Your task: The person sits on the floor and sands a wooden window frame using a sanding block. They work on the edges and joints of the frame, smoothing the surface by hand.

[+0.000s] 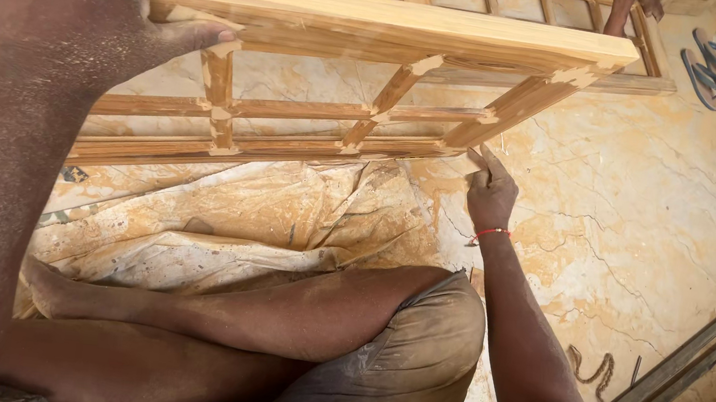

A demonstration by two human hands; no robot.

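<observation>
Sideways, wooden frame (pixel 378 28) on edge.

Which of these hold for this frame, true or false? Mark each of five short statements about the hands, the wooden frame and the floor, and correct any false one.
1. The left hand grips the top rail of the wooden frame. True.
2. The right hand rests flat on the floor. False: its fingertips touch the frame's lower corner.
3. A red thread circles the right wrist. True.
4. The frame lies on bare grass. False: it stands on edge over a marble floor and a crumpled sheet.
5. A pair of sandals lies on the floor at upper right. True.
</observation>
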